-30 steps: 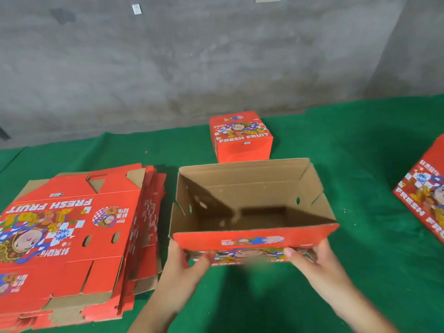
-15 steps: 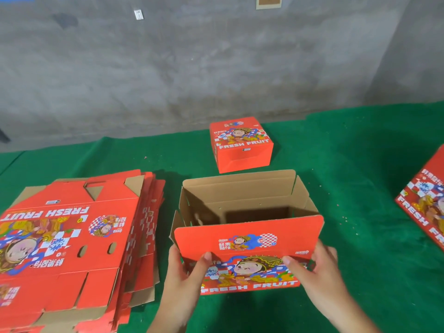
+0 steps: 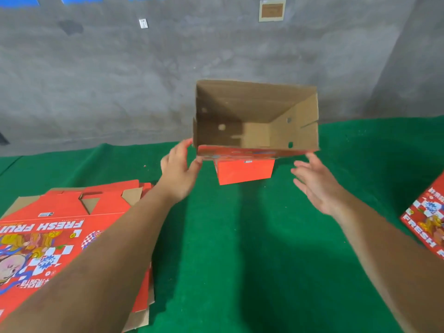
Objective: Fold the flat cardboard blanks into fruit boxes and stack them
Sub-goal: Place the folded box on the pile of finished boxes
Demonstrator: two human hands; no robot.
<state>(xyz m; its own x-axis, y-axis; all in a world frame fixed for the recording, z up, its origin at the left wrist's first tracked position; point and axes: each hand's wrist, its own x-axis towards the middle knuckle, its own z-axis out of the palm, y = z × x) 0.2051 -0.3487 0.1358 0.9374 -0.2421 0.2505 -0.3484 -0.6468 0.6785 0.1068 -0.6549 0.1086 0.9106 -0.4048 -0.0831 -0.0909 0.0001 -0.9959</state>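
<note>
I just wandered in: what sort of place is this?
Probably a packing workshop: bare concrete wall, green felt work surface, a stack of flat blanks printed FRESH FRUIT, and folded boxes.

Green felt-covered surface [image 3: 235,236] carries stack of flat red blanks [image 3: 67,227] at left, closed red box [image 3: 245,173] centre-far, another printed box [image 3: 427,219] at right edge.

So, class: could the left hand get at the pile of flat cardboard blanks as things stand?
Probably yes. The left hand is open, only touching the folded box, and the pile of blanks lies uncovered right beside that forearm.
</note>
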